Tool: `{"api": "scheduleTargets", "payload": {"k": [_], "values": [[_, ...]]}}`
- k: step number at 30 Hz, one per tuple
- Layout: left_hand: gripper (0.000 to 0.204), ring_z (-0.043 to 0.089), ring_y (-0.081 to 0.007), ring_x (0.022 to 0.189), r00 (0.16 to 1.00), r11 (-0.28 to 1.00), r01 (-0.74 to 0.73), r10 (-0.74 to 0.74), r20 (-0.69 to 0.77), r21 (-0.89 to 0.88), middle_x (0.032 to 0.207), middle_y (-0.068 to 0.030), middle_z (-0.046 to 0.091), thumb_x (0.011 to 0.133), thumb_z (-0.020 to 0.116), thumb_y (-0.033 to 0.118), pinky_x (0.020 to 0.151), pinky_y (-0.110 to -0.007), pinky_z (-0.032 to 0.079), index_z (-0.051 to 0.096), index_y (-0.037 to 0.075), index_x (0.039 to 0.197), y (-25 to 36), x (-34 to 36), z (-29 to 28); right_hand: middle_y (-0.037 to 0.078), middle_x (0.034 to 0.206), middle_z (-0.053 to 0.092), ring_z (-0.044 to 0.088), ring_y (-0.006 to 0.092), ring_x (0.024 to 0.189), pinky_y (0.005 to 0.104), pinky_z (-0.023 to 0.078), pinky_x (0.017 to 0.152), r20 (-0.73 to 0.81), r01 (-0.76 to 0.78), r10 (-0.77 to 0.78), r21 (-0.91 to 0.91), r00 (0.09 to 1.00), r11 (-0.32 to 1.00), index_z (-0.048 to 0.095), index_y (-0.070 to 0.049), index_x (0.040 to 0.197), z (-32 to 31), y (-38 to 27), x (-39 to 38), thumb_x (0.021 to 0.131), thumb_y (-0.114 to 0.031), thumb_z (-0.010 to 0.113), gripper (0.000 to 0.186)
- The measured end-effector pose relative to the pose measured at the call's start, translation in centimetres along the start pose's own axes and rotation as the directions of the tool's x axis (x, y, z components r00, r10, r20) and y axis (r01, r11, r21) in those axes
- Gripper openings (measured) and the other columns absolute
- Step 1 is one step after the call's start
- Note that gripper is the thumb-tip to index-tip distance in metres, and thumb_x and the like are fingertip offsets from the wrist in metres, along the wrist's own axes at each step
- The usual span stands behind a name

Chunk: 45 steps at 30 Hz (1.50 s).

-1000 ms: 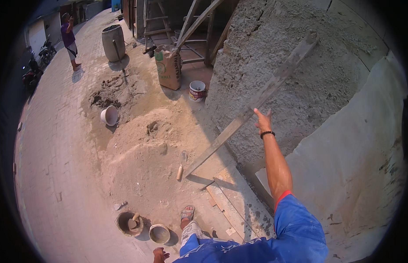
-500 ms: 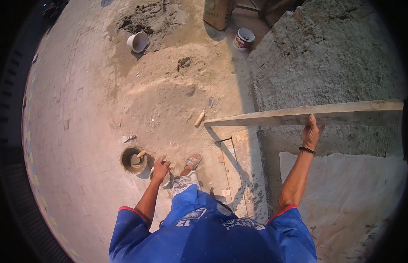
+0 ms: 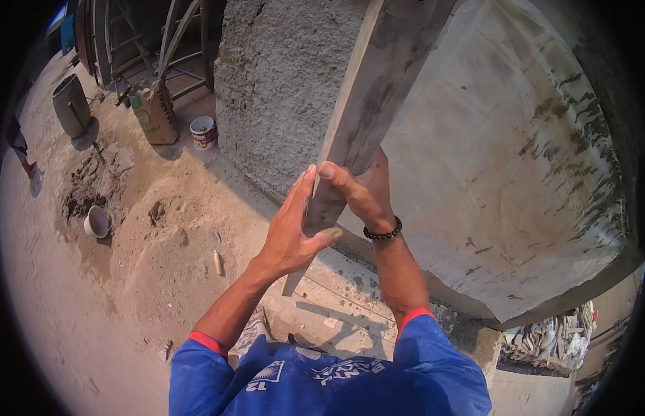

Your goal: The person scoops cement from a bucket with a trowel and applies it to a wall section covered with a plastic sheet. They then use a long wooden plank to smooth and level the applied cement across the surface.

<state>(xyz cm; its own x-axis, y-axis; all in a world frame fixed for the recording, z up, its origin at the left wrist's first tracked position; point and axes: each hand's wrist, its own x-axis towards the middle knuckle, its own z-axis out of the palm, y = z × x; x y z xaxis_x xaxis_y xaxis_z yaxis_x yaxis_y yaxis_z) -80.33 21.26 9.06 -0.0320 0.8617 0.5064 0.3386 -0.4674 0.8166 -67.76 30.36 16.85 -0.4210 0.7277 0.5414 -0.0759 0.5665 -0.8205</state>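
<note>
A long wooden plank (image 3: 367,104) runs from the top of the view down toward me, its lower end reaching below my hands. My right hand (image 3: 364,187), with a dark beaded bracelet at the wrist, grips the plank with its thumb across the face. Lower down, my left hand (image 3: 291,232) lies against the plank's left edge, its fingers fairly straight along that side and its thumb over the face. Beyond the plank stand a rough plastered wall (image 3: 288,83) and a smoother pale, stained surface (image 3: 496,159).
A wooden-handled tool (image 3: 218,262) lies by a sand heap (image 3: 163,243). Farther off are a tipped white bucket (image 3: 97,222), a paint tub (image 3: 203,132), a paper sack (image 3: 153,114) and a dark barrel (image 3: 72,107). Debris (image 3: 551,340) is piled at right; another person's arm (image 3: 24,156) shows far left.
My left hand has left the white container near my feet and come up to the plank. The plank now points upward and away instead of rightward, and my view has turned right.
</note>
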Motion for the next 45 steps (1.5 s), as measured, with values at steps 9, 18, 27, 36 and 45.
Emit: {"api": "scheduleTargets", "payload": {"k": [9, 18, 27, 36, 45], "values": [[0.075, 0.057, -0.0242, 0.112, 0.944, 0.859, -0.033, -0.141, -0.298, -0.51, 0.12, -0.0136, 0.054, 0.072, 0.081, 0.01, 0.097, -0.038, 0.046, 0.037, -0.001, 0.131, 5.5, -5.5, 17.5, 0.024, 0.115, 0.063, 0.064, 0.0333, 0.108, 0.0424, 0.052, 0.089, 0.038, -0.094, 0.103, -0.201, 0.994, 0.975, 0.042, 0.006, 0.137, -9.7, -5.5, -14.1, 0.083, -0.041, 0.074, 0.079], [0.069, 0.06, -0.0271, 0.094, 0.998, 0.472, -0.027, -0.041, -0.053, -0.881, 0.109, -0.0118, 0.056, 0.073, 0.072, 0.01, 0.082, -0.041, 0.054, 0.041, 0.008, 0.135, 4.8, -4.3, 14.2, 0.001, 0.071, 0.06, 0.052, 0.0108, 0.072, 0.0264, 0.046, 0.077, -0.404, -0.813, 0.715, -0.399, 0.571, 0.424, 0.052, 0.0, 0.136, -25.1, -0.2, -41.8, 0.092, -0.022, 0.066, 0.051], [0.077, 0.052, -0.029, 0.092, 0.981, 0.257, 0.015, 0.183, 0.064, -0.966, 0.11, -0.0129, 0.049, 0.07, 0.073, 0.021, 0.088, -0.041, 0.043, 0.041, 0.008, 0.139, 5.6, -0.2, 5.5, 0.016, 0.107, 0.07, 0.067, 0.0215, 0.096, 0.0346, 0.051, 0.086, -0.291, -0.866, 0.82, -0.263, 0.492, 0.426, 0.056, -0.006, 0.134, -19.2, 5.9, -57.5, 0.091, -0.029, 0.068, 0.05], [0.087, 0.049, -0.0251, 0.087, 0.937, 0.165, -0.093, 0.347, -0.03, -0.982, 0.112, -0.0121, 0.042, 0.072, 0.072, 0.022, 0.081, -0.038, 0.04, 0.03, 0.003, 0.146, 6.6, -1.9, 2.2, 0.018, 0.121, 0.065, 0.061, 0.0245, 0.115, 0.0371, 0.047, 0.096, -0.291, -0.852, 0.81, -0.043, 0.51, 0.521, 0.059, -0.006, 0.131, -14.2, 12.1, -57.5, 0.097, -0.041, 0.057, 0.049], [0.089, 0.055, -0.028, 0.079, 0.969, 0.121, -0.151, 0.216, -0.122, -0.981, 0.111, -0.0155, 0.045, 0.077, 0.066, 0.021, 0.073, -0.038, 0.049, 0.018, 0.01, 0.152, 8.3, -2.3, 3.5, 0.011, 0.059, 0.047, 0.045, 0.0234, 0.059, 0.0442, 0.037, 0.062, -0.443, -0.858, 0.737, -0.208, 0.511, 0.469, 0.051, 0.001, 0.068, -12.8, 10.8, -55.7, 0.096, -0.061, 0.044, 0.069]]}}
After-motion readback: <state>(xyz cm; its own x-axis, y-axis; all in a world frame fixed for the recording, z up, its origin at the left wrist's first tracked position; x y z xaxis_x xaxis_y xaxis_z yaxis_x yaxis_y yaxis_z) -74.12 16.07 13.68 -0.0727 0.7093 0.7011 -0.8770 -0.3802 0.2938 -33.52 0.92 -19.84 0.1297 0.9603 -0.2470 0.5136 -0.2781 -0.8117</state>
